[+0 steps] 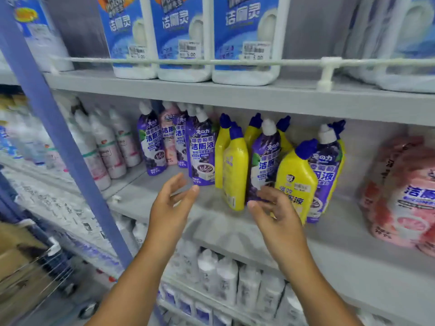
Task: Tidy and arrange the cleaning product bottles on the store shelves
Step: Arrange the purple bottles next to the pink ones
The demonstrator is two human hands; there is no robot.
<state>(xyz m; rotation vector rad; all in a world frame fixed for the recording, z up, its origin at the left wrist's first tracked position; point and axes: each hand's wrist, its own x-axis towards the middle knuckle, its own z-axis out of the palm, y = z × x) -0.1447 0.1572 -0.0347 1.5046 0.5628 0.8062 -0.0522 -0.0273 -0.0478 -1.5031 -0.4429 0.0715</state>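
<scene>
On the middle shelf (pixel 211 222) stand purple toilet-cleaner bottles (pixel 202 151) with white caps and yellow bottles (pixel 234 172) with blue caps, mixed together and leaning. A purple bottle (pixel 264 161) leans between two yellow ones. My left hand (pixel 169 208) hovers with relaxed fingers in front of the left purple group and holds nothing. My right hand (pixel 275 212) reaches toward the base of the leaning purple bottle and a front yellow bottle (pixel 296 182); its fingers are spread and hold nothing.
Large white and blue bottles (pixel 183 38) fill the top shelf behind a rail. Pink refill packs (pixel 409 198) sit at the right, white bottles (pixel 106 147) at the left and white bottles (pixel 226 276) on the shelf below. A blue upright post (pixel 61 142) runs down the left.
</scene>
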